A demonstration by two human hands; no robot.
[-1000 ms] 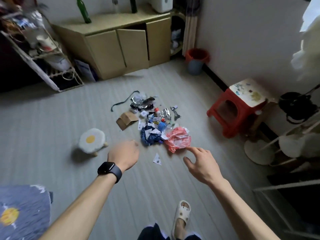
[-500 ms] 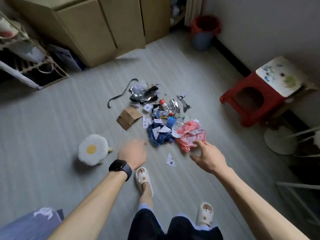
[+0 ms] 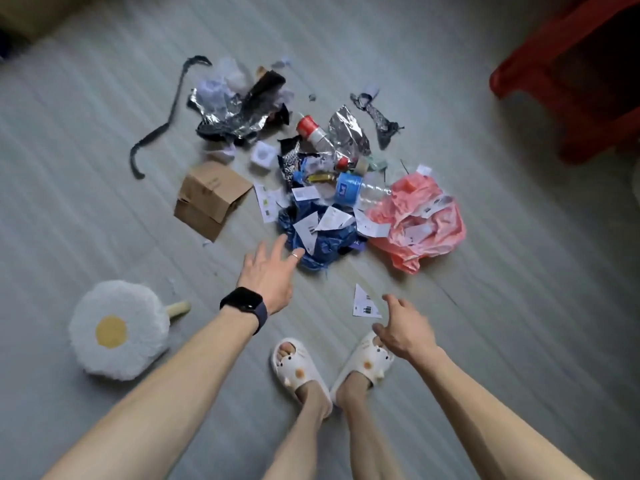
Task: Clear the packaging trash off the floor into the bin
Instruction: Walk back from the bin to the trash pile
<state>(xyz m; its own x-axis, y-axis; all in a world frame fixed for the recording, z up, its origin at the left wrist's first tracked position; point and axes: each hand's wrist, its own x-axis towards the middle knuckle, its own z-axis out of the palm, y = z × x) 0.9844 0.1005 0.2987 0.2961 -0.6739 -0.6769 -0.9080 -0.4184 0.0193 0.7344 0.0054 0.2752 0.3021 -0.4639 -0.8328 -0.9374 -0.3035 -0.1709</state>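
egg-shaped stool [image 3: 117, 330], red stool [image 3: 575, 77], slippers [image 3: 298, 368]

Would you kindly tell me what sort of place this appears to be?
Most likely a room in a home. The person wears slippers, a fluffy egg-shaped stool and a red stool stand on the floor, and the trash is household packaging.

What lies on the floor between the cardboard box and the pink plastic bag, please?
In the head view, a crumpled blue bag strewn with white paper slips lies between the cardboard box and the pink bag.
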